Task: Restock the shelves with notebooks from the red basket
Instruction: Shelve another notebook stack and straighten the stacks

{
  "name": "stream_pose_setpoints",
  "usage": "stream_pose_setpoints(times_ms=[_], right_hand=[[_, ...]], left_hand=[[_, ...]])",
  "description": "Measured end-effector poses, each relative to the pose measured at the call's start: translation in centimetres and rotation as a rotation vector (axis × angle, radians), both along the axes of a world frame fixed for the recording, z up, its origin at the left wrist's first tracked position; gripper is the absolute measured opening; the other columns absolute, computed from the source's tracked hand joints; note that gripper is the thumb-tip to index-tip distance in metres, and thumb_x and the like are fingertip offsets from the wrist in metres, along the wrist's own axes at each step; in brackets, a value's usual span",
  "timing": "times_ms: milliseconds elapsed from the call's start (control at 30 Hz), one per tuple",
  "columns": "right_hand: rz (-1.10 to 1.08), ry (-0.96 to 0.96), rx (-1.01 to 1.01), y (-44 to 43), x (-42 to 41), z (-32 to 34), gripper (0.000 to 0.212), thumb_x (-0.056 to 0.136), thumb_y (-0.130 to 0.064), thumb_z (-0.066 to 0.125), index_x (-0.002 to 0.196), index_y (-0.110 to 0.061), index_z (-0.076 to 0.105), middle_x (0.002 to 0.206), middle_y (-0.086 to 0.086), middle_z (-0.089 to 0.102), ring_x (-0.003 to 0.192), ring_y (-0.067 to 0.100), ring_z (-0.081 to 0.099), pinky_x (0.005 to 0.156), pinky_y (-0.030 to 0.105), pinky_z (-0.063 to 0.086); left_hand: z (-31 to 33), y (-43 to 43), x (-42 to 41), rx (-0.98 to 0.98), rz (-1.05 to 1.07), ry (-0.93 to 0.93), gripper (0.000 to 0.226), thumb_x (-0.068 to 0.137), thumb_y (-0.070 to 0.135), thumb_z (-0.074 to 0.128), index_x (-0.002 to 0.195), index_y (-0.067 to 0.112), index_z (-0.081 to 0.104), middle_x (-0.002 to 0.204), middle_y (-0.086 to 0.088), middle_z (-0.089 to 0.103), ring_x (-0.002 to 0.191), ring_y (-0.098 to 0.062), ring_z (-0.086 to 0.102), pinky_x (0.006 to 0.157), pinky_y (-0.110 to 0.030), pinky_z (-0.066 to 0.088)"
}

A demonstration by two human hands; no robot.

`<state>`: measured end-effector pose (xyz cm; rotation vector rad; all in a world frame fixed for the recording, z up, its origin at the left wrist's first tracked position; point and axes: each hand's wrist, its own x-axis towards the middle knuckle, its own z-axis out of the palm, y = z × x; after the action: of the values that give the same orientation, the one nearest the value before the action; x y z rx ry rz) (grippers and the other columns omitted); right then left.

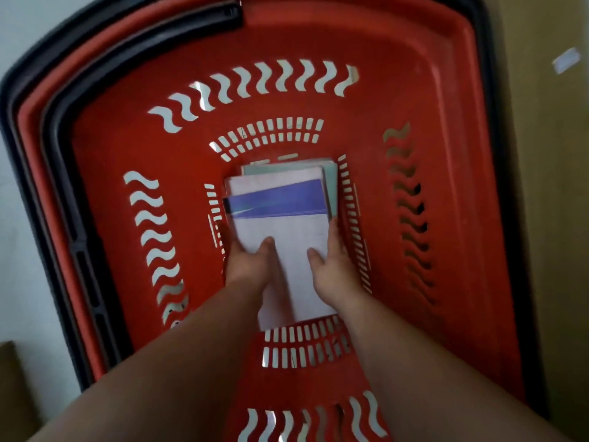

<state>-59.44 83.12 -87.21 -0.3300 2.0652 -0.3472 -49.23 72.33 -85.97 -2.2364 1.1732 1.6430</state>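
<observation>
I look straight down into the red basket (pixel 414 90). A small stack of notebooks lies on its floor. The top notebook (pixel 287 231) is white with a blue-purple band across its upper part. My left hand (pixel 247 266) grips its left edge, thumb on the cover and fingers underneath. My right hand (pixel 334 266) grips its right edge the same way. Under it show a pink notebook (pixel 274 180) and a pale green notebook (pixel 331 183), both mostly covered.
The basket's black handles (pixel 63 106) lie folded along its rim on the left and top. Slotted walls rise all round the notebooks. A beige surface (pixel 548 186) with a white label runs along the right, and pale floor shows on the left.
</observation>
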Motion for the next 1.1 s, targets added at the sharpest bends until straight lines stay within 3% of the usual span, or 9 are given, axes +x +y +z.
stream_pose_setpoints(times_ms=[100, 233, 333, 667, 767, 833, 900, 1000, 1100], right_hand=[[0.028, 0.039, 0.026, 0.0, 0.6, -0.2, 0.084, 0.104, -0.039, 0.046, 0.160, -0.031, -0.016, 0.170, -0.003, -0.014, 0.157, 0.023, -0.004, 0.127, 0.042, 0.005], [-0.032, 0.064, 0.051, -0.4, 0.7, -0.4, 0.082, 0.104, -0.035, 0.048, 0.161, -0.033, -0.012, 0.171, -0.004, -0.007, 0.157, 0.024, 0.001, 0.127, 0.043, 0.007], [-0.100, 0.060, 0.055, -0.4, 0.3, -0.1, 0.079, 0.104, -0.032, 0.049, 0.161, -0.035, -0.006, 0.171, -0.002, 0.001, 0.156, 0.025, 0.007, 0.127, 0.040, 0.008], [-0.302, 0.008, 0.118, -1.9, -0.4, 2.3, 0.072, 0.103, -0.041, 0.041, 0.161, -0.034, 0.001, 0.168, 0.012, 0.017, 0.154, 0.031, 0.016, 0.125, 0.048, 0.014], [-0.363, -0.026, 0.078, -2.3, 0.5, 5.2, 0.074, 0.093, -0.055, 0.038, 0.160, -0.036, 0.013, 0.166, 0.011, 0.025, 0.153, 0.032, 0.023, 0.125, 0.046, 0.016], [-0.470, -0.062, 0.022, -2.0, 1.1, 6.6, 0.086, 0.074, -0.067, 0.032, 0.156, -0.043, 0.020, 0.163, 0.007, 0.033, 0.149, 0.031, 0.033, 0.123, 0.048, 0.024], [-0.536, -0.100, -0.031, -1.2, 1.8, 8.1, 0.086, 0.070, -0.069, 0.034, 0.152, -0.046, 0.024, 0.160, 0.004, 0.039, 0.145, 0.028, 0.039, 0.120, 0.048, 0.030], [-0.556, -0.125, -0.137, -2.3, 2.3, 16.2, 0.076, 0.080, -0.053, 0.045, 0.154, -0.039, 0.031, 0.155, 0.001, 0.046, 0.141, 0.023, 0.045, 0.118, 0.046, 0.035], [-0.569, -0.139, -0.243, -3.4, 2.6, 25.9, 0.068, 0.091, -0.036, 0.054, 0.155, -0.030, 0.035, 0.152, 0.002, 0.050, 0.138, 0.016, 0.047, 0.119, 0.039, 0.035]], left_hand=[[-0.4, 0.0, -0.1, -0.017, -0.006, 0.014, 0.061, 0.098, 0.036, 0.064, 0.152, 0.030, 0.038, 0.140, -0.003, 0.059, 0.130, -0.031, 0.055, 0.106, -0.047, 0.046], [0.0, -0.1, -0.5, -0.065, 0.026, 0.012, 0.062, 0.098, 0.032, 0.063, 0.153, 0.035, 0.033, 0.144, 0.001, 0.054, 0.135, -0.030, 0.051, 0.106, -0.049, 0.045], [1.0, -0.1, -0.8, -0.108, -0.055, -0.001, 0.067, 0.099, 0.031, 0.061, 0.154, 0.042, 0.024, 0.147, 0.003, 0.051, 0.137, -0.031, 0.050, 0.103, -0.057, 0.049], [7.4, -0.9, -1.9, -0.265, -0.331, 0.056, 0.071, 0.102, 0.029, 0.054, 0.151, 0.059, 0.012, 0.144, 0.007, 0.052, 0.130, -0.026, 0.055, 0.096, -0.054, 0.055], [10.9, -1.7, -2.3, -0.332, -0.398, 0.096, 0.071, 0.101, 0.032, 0.053, 0.150, 0.063, 0.012, 0.135, 0.006, 0.052, 0.124, -0.022, 0.057, 0.094, -0.054, 0.057], [14.1, -2.3, -2.3, -0.342, -0.437, 0.123, 0.070, 0.102, 0.035, 0.053, 0.149, 0.065, 0.011, 0.121, 0.010, 0.048, 0.115, -0.015, 0.056, 0.092, -0.051, 0.058], [18.1, -2.9, -1.8, -0.333, -0.452, 0.163, 0.070, 0.101, 0.037, 0.054, 0.147, 0.068, 0.011, 0.122, 0.012, 0.047, 0.112, -0.013, 0.056, 0.089, -0.049, 0.060], [25.1, -4.0, -0.5, -0.330, -0.458, 0.243, 0.071, 0.101, 0.036, 0.056, 0.146, 0.070, 0.013, 0.136, 0.009, 0.054, 0.117, -0.016, 0.060, 0.090, -0.048, 0.060], [33.2, -5.0, 0.9, -0.373, -0.411, 0.325, 0.070, 0.100, 0.029, 0.059, 0.147, 0.065, 0.022, 0.126, 0.023, 0.062, 0.110, -0.003, 0.063, 0.093, -0.039, 0.059]])
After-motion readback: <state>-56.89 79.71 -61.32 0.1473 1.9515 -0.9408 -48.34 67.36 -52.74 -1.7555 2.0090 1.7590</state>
